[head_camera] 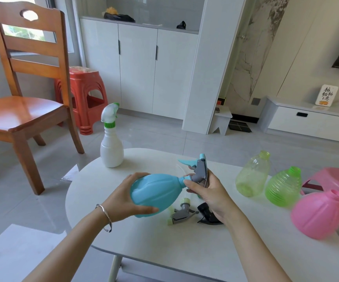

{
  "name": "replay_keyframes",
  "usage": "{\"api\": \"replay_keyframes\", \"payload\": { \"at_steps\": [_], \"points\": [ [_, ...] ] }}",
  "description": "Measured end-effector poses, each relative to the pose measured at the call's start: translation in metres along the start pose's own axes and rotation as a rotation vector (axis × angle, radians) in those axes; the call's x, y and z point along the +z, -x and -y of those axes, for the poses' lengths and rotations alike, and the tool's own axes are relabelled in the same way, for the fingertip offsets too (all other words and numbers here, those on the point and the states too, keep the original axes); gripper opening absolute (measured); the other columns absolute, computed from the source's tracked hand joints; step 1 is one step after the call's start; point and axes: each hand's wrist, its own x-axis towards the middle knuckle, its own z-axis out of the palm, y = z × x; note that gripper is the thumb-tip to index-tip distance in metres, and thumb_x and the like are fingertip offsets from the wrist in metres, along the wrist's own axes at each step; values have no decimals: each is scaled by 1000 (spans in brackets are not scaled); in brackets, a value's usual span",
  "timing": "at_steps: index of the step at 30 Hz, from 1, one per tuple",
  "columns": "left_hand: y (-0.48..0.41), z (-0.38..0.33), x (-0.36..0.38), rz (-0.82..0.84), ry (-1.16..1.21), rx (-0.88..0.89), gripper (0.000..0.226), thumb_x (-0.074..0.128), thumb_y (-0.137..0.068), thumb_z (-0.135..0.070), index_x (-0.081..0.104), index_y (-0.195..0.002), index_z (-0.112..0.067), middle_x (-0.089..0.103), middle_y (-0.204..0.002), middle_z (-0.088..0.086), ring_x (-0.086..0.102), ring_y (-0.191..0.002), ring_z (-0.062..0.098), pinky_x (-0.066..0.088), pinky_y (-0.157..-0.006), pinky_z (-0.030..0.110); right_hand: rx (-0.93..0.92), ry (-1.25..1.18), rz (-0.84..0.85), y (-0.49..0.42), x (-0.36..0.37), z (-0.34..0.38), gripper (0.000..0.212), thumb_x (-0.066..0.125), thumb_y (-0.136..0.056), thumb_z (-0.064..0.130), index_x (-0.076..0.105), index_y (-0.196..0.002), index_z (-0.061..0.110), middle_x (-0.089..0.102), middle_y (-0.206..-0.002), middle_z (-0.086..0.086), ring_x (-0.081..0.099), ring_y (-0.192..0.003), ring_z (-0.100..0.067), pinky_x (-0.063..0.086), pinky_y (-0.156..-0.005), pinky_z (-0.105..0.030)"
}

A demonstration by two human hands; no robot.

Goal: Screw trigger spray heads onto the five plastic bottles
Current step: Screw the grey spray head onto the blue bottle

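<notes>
Head view, item list: sky-blue bulbous plastic bottle [154, 194], tipped sideways above the white oval table [164, 251], its base clasped by the left hand [127, 198] so the neck faces the right hand [207, 192]. That hand grasps the grey-and-blue trigger spray head [200, 169] seated at the neck, seemingly to turn its collar. White plastic bottle with green-collared head [111, 149] stands at the far edge, likely finished. Open-necked pale yellow bottle [250, 176], ribbed green bottle [282, 190] and pink bottle [317, 216] wait at right. Grey-green spray head [181, 213] and black spray head [207, 215] lie loose beneath the hands, within reach.
</notes>
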Motion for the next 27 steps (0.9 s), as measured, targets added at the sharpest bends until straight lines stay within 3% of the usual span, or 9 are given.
{"api": "replay_keyframes", "payload": {
  "at_steps": [3, 10, 15, 18, 20, 24, 27],
  "points": [
    [-1, 0, 2, 16, 22, -15, 81, 82, -43, -54, 45, -116, -49, 52, -117, -7, 57, -104, 10, 54, -74, 21, -67, -8, -16, 0, -2, 2, 37, 74, -76, 0, 58, -109, 9, 73, -97, 1, 68, -95, -4, 50, -74, -12],
    [-3, 0, -2, 134, 174, -72, 76, 83, -48, -50, 53, -117, -46, 65, -111, -6, 66, -94, 8, 57, -76, 25, -123, 36, 75, -1, -3, 4, 28, 77, -72, 0, 63, -94, 10, 75, -96, 0, 69, -96, -12, 51, -78, -15],
    [-8, -4, 1, 42, 475, -223, 82, 80, -46, -53, 54, -123, -38, 67, -113, -2, 69, -95, 13, 56, -70, 26, -139, 35, 98, -6, -10, 6, 30, 77, -73, 4, 61, -98, 9, 75, -102, -2, 68, -101, -15, 51, -82, -18],
    [-9, -8, 11, 19, 616, -292, 69, 74, -53, -59, 63, -114, -29, 74, -108, -2, 71, -96, 15, 55, -73, 28, -129, -7, 40, -9, -7, 2, 31, 78, -73, 8, 62, -99, 11, 75, -101, -1, 69, -100, -15, 52, -82, -18],
    [-9, -10, 13, -12, 614, -305, 58, 70, -59, -60, 66, -108, -28, 75, -103, -4, 71, -93, 13, 55, -75, 28, -116, -9, 8, -12, -4, -1, 29, 78, -73, 10, 63, -98, 12, 74, -98, -1, 69, -98, -13, 52, -80, -18],
    [-9, -10, 8, -158, 531, -201, 73, 75, -48, -59, 59, -115, -32, 73, -104, -7, 70, -91, 7, 55, -67, 20, -94, -18, -25, -15, -1, -2, 25, 78, -72, 11, 64, -92, 10, 71, -93, -2, 69, -88, -8, 52, -74, -15],
    [-10, -6, 6, -118, 528, -215, 70, 73, -49, -63, 61, -111, -33, 74, -103, -7, 71, -89, 7, 55, -65, 20, -121, -20, 28, -16, -2, 1, 31, 79, -69, 12, 63, -95, 8, 74, -96, -1, 69, -96, -13, 52, -79, -18]
  ]
}}
